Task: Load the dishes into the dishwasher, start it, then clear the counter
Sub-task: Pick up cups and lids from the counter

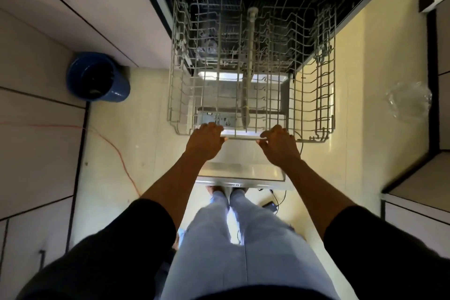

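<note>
Two hands on the wire rack [325, 105] — it sits out over the open dishwasher door [243, 165].
Your left hand [205, 141] and right hand [280, 146] each curl fingers round its front rail (thumbs underneath).

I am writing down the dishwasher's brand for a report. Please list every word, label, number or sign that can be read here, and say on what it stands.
No text can be read.
Dark marks on the door's front edge: too small and blurred to read.
Marks on the detergent dispenser, seen through the wire rack: blurred, unreadable.
On the blue bucket: no text visible.
</note>
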